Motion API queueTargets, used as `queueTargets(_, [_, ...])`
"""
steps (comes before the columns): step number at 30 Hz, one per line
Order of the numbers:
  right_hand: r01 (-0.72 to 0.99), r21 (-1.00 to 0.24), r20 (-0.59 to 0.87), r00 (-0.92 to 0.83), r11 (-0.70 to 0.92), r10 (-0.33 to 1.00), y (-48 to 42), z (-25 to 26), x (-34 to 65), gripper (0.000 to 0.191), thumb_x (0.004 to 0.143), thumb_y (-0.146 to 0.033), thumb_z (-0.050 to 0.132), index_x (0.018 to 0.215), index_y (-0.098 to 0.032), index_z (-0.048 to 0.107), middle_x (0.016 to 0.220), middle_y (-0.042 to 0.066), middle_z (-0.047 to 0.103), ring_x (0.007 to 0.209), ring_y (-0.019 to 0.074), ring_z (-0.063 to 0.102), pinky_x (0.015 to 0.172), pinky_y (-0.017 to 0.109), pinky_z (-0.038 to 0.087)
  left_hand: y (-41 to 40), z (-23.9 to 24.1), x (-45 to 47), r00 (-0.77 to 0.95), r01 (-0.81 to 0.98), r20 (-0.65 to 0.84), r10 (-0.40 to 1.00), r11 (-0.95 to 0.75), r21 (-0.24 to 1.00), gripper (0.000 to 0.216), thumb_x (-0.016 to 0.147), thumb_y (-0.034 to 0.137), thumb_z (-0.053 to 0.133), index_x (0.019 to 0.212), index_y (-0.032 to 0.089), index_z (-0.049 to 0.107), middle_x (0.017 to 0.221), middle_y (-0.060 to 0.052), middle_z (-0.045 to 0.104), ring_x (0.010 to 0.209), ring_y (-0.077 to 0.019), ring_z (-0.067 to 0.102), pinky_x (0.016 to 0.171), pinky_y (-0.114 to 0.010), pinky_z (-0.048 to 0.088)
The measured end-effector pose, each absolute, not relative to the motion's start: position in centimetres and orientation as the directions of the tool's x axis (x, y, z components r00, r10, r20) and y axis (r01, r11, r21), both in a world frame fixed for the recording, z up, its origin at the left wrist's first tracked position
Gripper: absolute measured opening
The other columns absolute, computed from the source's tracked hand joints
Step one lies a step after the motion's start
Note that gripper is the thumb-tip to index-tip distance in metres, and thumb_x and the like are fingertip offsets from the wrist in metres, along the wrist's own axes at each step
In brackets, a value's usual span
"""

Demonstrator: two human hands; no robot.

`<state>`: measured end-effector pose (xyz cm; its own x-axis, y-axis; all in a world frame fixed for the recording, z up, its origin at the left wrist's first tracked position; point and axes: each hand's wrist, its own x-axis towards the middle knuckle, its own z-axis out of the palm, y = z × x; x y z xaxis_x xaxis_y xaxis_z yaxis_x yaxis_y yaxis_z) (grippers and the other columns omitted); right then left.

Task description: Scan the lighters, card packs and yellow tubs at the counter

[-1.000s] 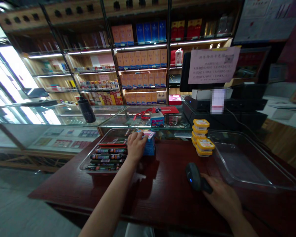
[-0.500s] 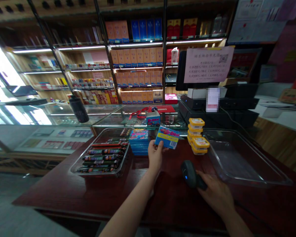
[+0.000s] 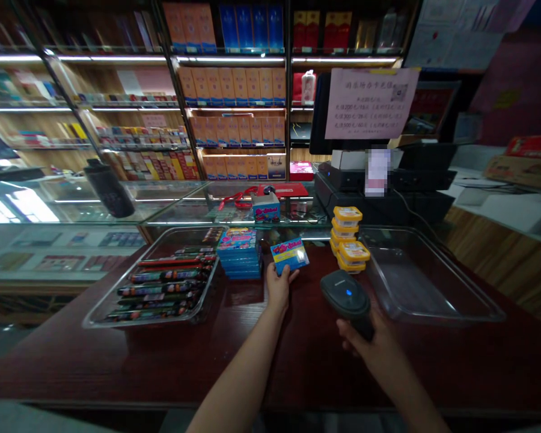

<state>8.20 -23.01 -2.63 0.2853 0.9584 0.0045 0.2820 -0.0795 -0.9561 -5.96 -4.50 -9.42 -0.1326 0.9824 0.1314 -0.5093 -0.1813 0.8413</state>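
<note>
My left hand (image 3: 279, 284) pinches a flat blue packet (image 3: 293, 257) with pink lettering and a yellow band, thumb on its near face. My right hand (image 3: 373, 337) is wrapped round the handle of a dark barcode scanner (image 3: 345, 293), whose head has a small blue light and points toward the packet side. To the left of the packet stands a stack of similar blue packets (image 3: 240, 258). Small tubs with yellow lids (image 3: 354, 251) are piled beyond the scanner.
A clear tray (image 3: 94, 313) of dark wrapped sticks lies left; another clear tray (image 3: 433, 300) lies right. Behind are an open blue box (image 3: 265, 209), a glass counter, a monitor bearing a paper sign (image 3: 369, 103) and a dark bottle (image 3: 109, 187).
The scanner has lifted and turned, its top now facing me. The packet has shifted slightly left and tilted the other way. My view has turned a little to the right and down.
</note>
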Motion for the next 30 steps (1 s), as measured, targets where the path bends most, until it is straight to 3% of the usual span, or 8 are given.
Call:
queueTargets(2, [0.297, -0.953, 0.032, 0.301, -0.062, 0.953, -23.2, -2.7, 7.5, 0.048, 0.073, -0.055, 0.061, 0.105, -0.019, 0.056, 0.083, 0.005, 0.07, 0.062, 0.0193, 0.065, 0.055, 0.03, 0.051, -4.4, -9.5, -5.9, -0.13, -0.495, 0.141, 0.981, -0.187, 0.848, 0.043, 0.067, 0.039, 0.073, 0.094, 0.017, 0.048, 0.095, -0.003, 0.058, 0.086, -0.0146, 0.061, 0.079, -0.04, 0.057])
queueTargets(7, [0.401, -0.916, 0.16, 0.335, 0.014, 0.929, -23.1, -3.0, 6.5, 0.047, 0.074, -0.052, 0.062, 0.106, -0.018, 0.06, 0.106, 0.011, 0.069, 0.1, 0.0251, 0.064, 0.083, 0.034, 0.051, -4.6, -9.5, -5.9, -0.115, -0.476, 0.148, 0.982, -0.185, 0.86, 0.041, 0.068, 0.039, 0.072, 0.092, 0.018, 0.047, 0.098, -0.004, 0.058, 0.088, -0.0153, 0.061, 0.079, -0.04, 0.057])
queueTargets(10, [0.409, -0.912, 0.169, 0.338, 0.017, 0.926, -22.9, -3.1, 6.5, 0.047, 0.075, -0.053, 0.06, 0.107, -0.017, 0.061, 0.099, 0.01, 0.071, 0.094, 0.0257, 0.066, 0.08, 0.035, 0.052, -4.8, -9.4, -5.8, -0.117, -0.475, 0.151, 0.982, -0.189, 0.86, 0.038, 0.068, 0.036, 0.072, 0.092, 0.017, 0.048, 0.099, -0.005, 0.059, 0.088, -0.0161, 0.062, 0.078, -0.041, 0.057])
queueTargets(16, [0.425, -0.903, 0.091, 0.339, -0.066, 0.936, -23.0, -3.3, 6.6, 0.049, 0.075, -0.056, 0.059, 0.106, -0.018, 0.061, 0.069, 0.003, 0.069, 0.067, 0.0234, 0.067, 0.056, 0.031, 0.052, -5.0, -9.1, -5.8, -0.118, -0.459, 0.134, 0.984, -0.174, 0.871, 0.031, 0.071, 0.03, 0.068, 0.091, 0.015, 0.051, 0.095, -0.005, 0.06, 0.084, -0.0162, 0.064, 0.08, -0.043, 0.057])
queueTargets(19, [0.436, -0.898, 0.087, 0.324, -0.067, 0.942, -23.0, -3.5, 6.7, 0.048, 0.076, -0.056, 0.057, 0.106, -0.018, 0.06, 0.074, 0.005, 0.071, 0.07, 0.0235, 0.067, 0.059, 0.031, 0.052, -4.9, -9.2, -5.9, -0.113, -0.47, 0.14, 0.984, -0.177, 0.865, 0.033, 0.07, 0.032, 0.069, 0.09, 0.016, 0.049, 0.097, -0.005, 0.06, 0.087, -0.0165, 0.063, 0.08, -0.042, 0.057])
queueTargets(22, [0.509, -0.86, 0.132, 0.283, -0.032, 0.95, -23.0, -3.1, 7.1, 0.044, 0.078, -0.053, 0.056, 0.107, -0.02, 0.059, 0.097, 0.008, 0.071, 0.089, 0.0241, 0.067, 0.074, 0.032, 0.052, -4.7, -9.4, -5.9, -0.12, -0.48, 0.15, 0.981, -0.19, 0.857, 0.038, 0.068, 0.037, 0.071, 0.091, 0.017, 0.048, 0.098, -0.004, 0.059, 0.089, -0.0164, 0.062, 0.079, -0.041, 0.057])
queueTargets(25, [0.698, -0.715, 0.172, 0.237, -0.045, 0.956, -22.9, -2.5, 7.7, 0.04, 0.081, -0.051, 0.054, 0.11, -0.024, 0.059, 0.102, 0.007, 0.071, 0.091, 0.0246, 0.067, 0.073, 0.033, 0.05, -4.6, -9.6, -5.9, -0.125, -0.484, 0.154, 0.98, -0.196, 0.853, 0.041, 0.067, 0.039, 0.073, 0.09, 0.017, 0.047, 0.097, -0.004, 0.059, 0.088, -0.0165, 0.062, 0.077, -0.04, 0.058])
queueTargets(30, [0.953, -0.29, 0.401, 0.207, -0.091, 0.892, -21.5, -2.5, 9.2, 0.034, 0.083, -0.039, 0.053, 0.113, -0.023, 0.056, 0.096, 0.008, 0.071, 0.078, 0.024, 0.068, 0.062, 0.032, 0.047, -4.9, -9.5, -5.9, -0.14, -0.472, 0.147, 0.979, -0.197, 0.86, 0.043, 0.066, 0.04, 0.073, 0.091, 0.018, 0.047, 0.093, -0.003, 0.058, 0.082, -0.0151, 0.062, 0.075, -0.038, 0.057])
